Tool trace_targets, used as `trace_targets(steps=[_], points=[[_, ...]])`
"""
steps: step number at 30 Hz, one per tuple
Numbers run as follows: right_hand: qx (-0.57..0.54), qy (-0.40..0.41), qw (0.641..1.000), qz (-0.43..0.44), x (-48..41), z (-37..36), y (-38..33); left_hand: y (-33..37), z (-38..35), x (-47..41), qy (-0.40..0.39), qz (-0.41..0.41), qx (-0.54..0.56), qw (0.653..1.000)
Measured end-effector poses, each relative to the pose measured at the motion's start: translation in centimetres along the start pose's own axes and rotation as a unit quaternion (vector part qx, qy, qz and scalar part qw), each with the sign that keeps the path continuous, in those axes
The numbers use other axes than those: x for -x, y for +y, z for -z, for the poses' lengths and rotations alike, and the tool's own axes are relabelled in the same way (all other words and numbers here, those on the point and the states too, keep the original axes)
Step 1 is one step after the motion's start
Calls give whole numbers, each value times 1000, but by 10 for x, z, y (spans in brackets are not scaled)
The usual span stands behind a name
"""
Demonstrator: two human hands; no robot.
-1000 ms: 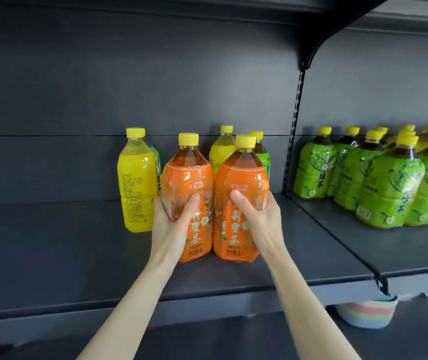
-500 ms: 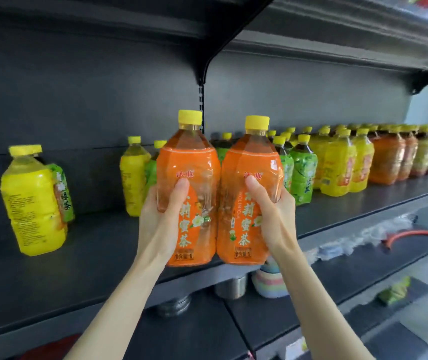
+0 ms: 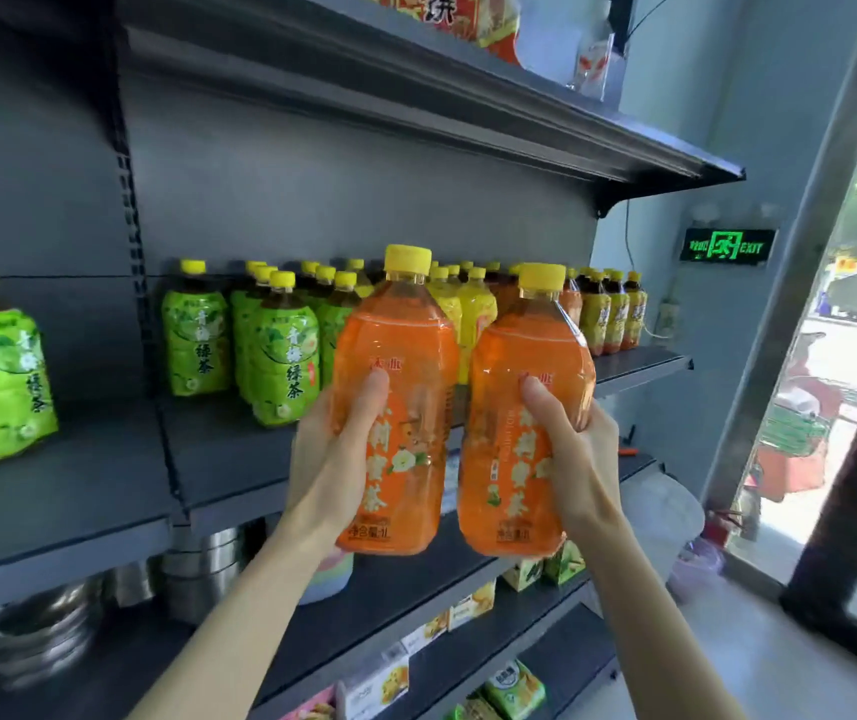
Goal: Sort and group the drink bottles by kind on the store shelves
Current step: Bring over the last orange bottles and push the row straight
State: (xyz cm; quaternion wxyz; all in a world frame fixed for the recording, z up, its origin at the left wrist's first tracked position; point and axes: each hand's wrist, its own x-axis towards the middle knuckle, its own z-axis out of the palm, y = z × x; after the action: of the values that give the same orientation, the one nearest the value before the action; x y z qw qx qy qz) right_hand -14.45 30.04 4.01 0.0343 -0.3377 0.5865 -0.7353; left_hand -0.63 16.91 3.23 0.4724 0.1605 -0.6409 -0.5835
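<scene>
Two orange bottles point(image 3: 395, 345) held before a dark shelf point(image 3: 78, 491) — steel pans point(image 3: 36, 636), perhaps, beneath.

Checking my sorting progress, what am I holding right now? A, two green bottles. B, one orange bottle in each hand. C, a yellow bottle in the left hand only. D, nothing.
B: the left hand grips the left orange bottle and the right hand grips the right orange bottle, both held off the shelf.
</scene>
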Motion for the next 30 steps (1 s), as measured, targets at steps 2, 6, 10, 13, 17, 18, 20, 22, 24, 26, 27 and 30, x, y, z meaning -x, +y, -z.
trace_targets(steps=[2, 6, 10, 13, 17, 18, 20, 22, 24, 26, 27, 30], points=[[0, 9, 1000, 5, -24, 22, 4, -2, -28, -15, -5, -14, -5, 1000], [8, 14, 1000, 14, -75, 51, 22, -18, -72, -52, -8, -27, -10, 1000], [11, 11, 1000, 22, -131, 75, 55, -52, -116, -95, -2, -39, -20, 999], [12, 6, 1000, 21, -180, 93, 78, -78, -153, -134, 1, -33, -17, 999], [18, 17, 999, 31, -252, 123, 103, -105, -212, -190, -8, -31, -2, 999], [17, 21, 999, 30, -269, 132, 110, -112, -227, -203, -10, -32, -4, 999], [15, 25, 999, 30, -300, 152, 125, -126, -257, -226, -11, -32, -11, 999], [12, 23, 999, 30, -332, 172, 142, -143, -288, -248, -14, -29, -16, 999], [9, 21, 999, 26, -358, 187, 157, -158, -311, -265, -10, -24, -22, 999], [6, 9, 1000, 20, -387, 203, 177, -178, -338, -281, 6, -12, -24, 1000], [4, -2, 1000, 19, -401, 210, 186, -187, -349, -288, 20, -9, -25, 999], [-10, -48, 999, 12, -440, 227, 213, -211, -380, -301, 76, -5, -42, 996]])
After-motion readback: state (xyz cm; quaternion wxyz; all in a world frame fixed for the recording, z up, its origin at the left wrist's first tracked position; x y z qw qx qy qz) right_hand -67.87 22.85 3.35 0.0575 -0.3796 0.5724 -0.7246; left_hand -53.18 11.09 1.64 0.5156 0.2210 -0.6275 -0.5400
